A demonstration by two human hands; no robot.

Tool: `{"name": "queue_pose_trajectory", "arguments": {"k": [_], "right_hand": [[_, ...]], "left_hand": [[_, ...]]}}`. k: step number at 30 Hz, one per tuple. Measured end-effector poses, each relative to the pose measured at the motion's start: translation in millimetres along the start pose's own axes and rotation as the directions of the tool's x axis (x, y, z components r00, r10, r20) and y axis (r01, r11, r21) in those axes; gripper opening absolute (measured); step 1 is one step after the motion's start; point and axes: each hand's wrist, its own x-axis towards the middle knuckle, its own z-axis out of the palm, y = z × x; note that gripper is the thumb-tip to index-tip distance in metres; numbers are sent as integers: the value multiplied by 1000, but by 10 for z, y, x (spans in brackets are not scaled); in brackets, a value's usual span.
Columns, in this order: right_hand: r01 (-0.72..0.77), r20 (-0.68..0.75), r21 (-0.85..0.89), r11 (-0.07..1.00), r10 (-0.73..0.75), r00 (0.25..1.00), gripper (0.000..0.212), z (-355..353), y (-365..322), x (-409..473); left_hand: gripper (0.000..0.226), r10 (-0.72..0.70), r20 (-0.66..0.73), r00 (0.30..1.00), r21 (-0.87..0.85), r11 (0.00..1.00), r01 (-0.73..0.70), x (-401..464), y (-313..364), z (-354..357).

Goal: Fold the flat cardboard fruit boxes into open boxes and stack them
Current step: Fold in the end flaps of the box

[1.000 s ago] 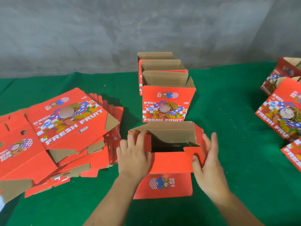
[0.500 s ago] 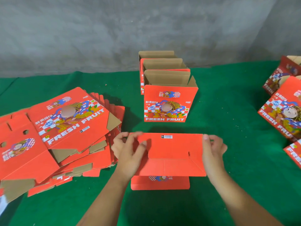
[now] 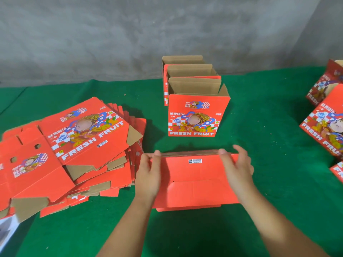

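box (image 3: 194,175): on the green table (image 3: 259,201), bottom panel up, right in front of me, long axis left-right
left hand (image 3: 148,175): on its left end, fingers loosely curved
right hand (image 3: 235,167): on its right end, thumb on far edge
nearer hand: neither, box between both
row of 3 folded boxes (image 3: 193,101): straight ahead, beyond it

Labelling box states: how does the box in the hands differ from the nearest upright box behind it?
The box in the hands shows its plain red bottom with a barcode label; the nearest upright box shows its printed front. The left hand and right hand hold the first at its sides; the second stands free, top open. Both are red cardboard.
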Motion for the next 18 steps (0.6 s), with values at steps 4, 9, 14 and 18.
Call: {"name": "queue_pose_trajectory", "arguments": {"k": [4,9,14,18], "right_hand": [[-470,314,516,716,352,882,40,-344,-118,74],[-274,480,318,907,95,872,39,-607,129,6],[-54,447,372,927,-128,886,66,-604,417,-91],[-31,250,232,972,-29,968,67,-391,470,-132]], "left_hand": [[7,61,-71,996,-301,950,-80,-99,146,-21],[60,1,150,989,-543,836,81,-79,188,-132],[68,-34,354,935,-331,930,159,-8,130,-203],[45,-9,341,940,-224,970,91,-29,17,-73]]}}
